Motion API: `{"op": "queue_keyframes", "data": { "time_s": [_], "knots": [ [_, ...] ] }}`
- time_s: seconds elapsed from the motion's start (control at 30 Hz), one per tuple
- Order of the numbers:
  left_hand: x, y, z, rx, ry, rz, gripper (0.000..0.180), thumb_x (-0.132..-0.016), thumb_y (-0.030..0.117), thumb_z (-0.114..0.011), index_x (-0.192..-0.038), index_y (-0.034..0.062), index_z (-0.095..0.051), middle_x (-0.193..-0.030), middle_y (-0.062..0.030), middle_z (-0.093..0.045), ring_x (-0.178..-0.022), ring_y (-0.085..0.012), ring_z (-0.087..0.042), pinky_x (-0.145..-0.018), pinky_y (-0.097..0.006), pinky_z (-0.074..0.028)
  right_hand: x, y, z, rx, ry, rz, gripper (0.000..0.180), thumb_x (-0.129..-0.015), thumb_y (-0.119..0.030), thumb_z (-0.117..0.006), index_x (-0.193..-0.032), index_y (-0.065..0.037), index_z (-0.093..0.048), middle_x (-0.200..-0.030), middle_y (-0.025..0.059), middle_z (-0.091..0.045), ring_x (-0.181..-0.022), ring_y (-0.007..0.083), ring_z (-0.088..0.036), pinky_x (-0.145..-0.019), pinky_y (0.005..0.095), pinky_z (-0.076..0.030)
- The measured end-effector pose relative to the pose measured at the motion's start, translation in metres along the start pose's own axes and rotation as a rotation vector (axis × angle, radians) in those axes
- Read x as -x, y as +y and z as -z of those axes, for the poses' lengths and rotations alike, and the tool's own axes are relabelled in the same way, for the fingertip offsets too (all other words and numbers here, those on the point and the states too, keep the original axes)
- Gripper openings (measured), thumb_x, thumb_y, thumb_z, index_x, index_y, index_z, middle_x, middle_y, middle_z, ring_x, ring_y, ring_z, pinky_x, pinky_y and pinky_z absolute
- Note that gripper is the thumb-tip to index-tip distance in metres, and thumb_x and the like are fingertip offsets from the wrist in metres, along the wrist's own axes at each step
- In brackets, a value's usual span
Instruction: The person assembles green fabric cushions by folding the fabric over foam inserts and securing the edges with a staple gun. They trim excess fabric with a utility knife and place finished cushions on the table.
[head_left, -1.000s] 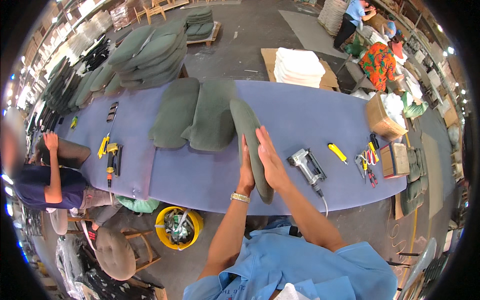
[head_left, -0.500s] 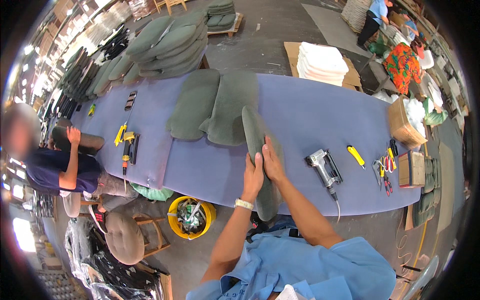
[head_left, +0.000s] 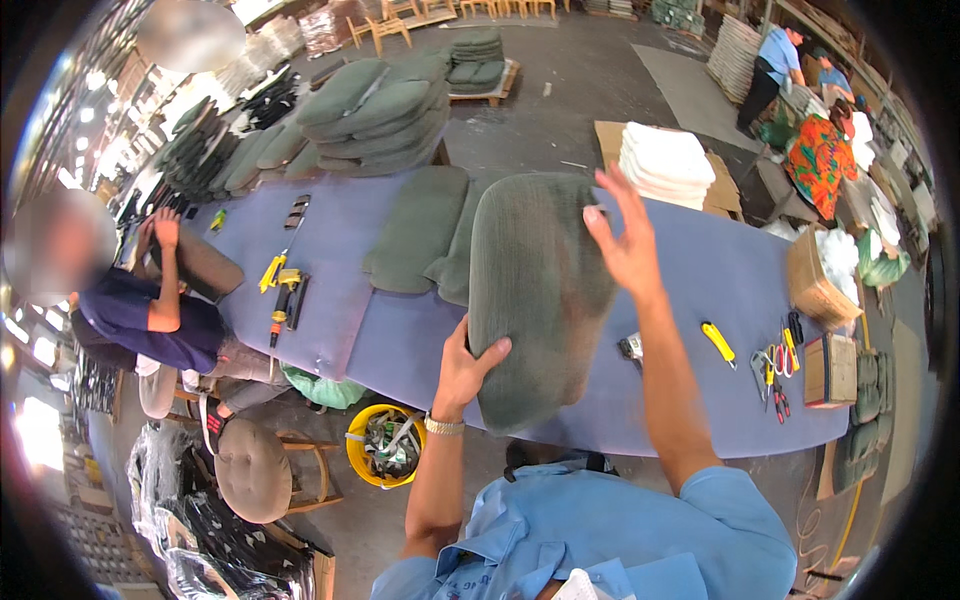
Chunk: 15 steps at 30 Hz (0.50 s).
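A dark green upholstered seat cushion (head_left: pixel 535 300) is held up broadside in front of me, above the table's near edge. My left hand (head_left: pixel 468 368) grips it by the lower left edge, thumb on the face and fingers behind. At its upper right corner my right hand (head_left: pixel 630 245) is raised with fingers spread; whether a fingertip touches the fabric I cannot tell. Behind the held cushion, two more green cushions (head_left: pixel 415 230) lie side by side on the blue-grey table (head_left: pixel 690 285). A staple gun (head_left: pixel 630 348) is mostly hidden behind my right forearm.
A yellow utility knife (head_left: pixel 718 345), scissors and pliers (head_left: pixel 772 375), and boxes (head_left: pixel 830 370) sit at the right. Another nail gun (head_left: pixel 287 305) lies left, where a seated co-worker (head_left: pixel 150 315) handles a cushion. A yellow bucket (head_left: pixel 385 445) and a stool (head_left: pixel 255 470) stand below.
The cushion has turned from edge-on to broadside. My right hand has left its face and risen to the upper right corner, fingers spreading; my left hand has shifted left, gripping the edge.
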<state>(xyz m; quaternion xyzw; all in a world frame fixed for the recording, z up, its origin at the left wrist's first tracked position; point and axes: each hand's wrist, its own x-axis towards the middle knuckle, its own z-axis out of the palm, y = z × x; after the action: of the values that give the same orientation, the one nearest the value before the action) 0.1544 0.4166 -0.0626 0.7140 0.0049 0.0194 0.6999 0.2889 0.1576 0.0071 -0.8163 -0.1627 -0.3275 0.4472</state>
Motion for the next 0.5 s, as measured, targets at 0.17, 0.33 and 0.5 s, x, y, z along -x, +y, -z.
{"op": "queue_keyframes", "data": {
  "time_s": [0.17, 0.33, 0.5],
  "knots": [
    [0.037, -0.006, 0.047, -0.026, -0.017, 0.028, 0.070, -0.080, 0.018, -0.089, -0.136, -0.0076, -0.056, -0.126, -0.0167, -0.069, -0.116, -0.0240, -0.065, -0.101, -0.038, -0.051, -0.023, -0.060, -0.021, -0.093, -0.456, 0.022, 0.061, -0.085, -0.045, -0.083, -0.134, -0.013, -0.067, -0.137, 0.0128, -0.066, -0.121, 0.0328, -0.066, -0.104, 0.0411, -0.052],
    [0.067, 0.039, 0.092, -0.403, 0.266, -0.189, 0.080, -0.075, 0.027, -0.093, -0.139, -0.0031, -0.055, -0.124, -0.0178, -0.071, -0.115, -0.0254, -0.068, -0.100, -0.039, -0.052, 0.037, -0.138, -0.056, -0.213, -0.539, 0.183, 0.076, -0.078, -0.041, -0.088, -0.142, -0.012, -0.060, -0.122, 0.0102, -0.071, -0.115, 0.0279, -0.069, -0.097, 0.0385, -0.054],
    [0.107, 0.084, 0.126, -0.800, 0.238, -0.321, 0.085, -0.074, 0.049, -0.090, -0.137, 0.0016, -0.059, -0.120, -0.0164, -0.073, -0.106, -0.0371, -0.071, -0.093, -0.043, -0.056, 0.065, -0.162, -0.074, -0.704, -0.673, 0.108, 0.085, -0.072, -0.025, -0.095, -0.144, -0.005, -0.055, -0.120, 0.0136, -0.072, -0.115, 0.0241, -0.069, -0.097, 0.0384, -0.054]
  ]
}}
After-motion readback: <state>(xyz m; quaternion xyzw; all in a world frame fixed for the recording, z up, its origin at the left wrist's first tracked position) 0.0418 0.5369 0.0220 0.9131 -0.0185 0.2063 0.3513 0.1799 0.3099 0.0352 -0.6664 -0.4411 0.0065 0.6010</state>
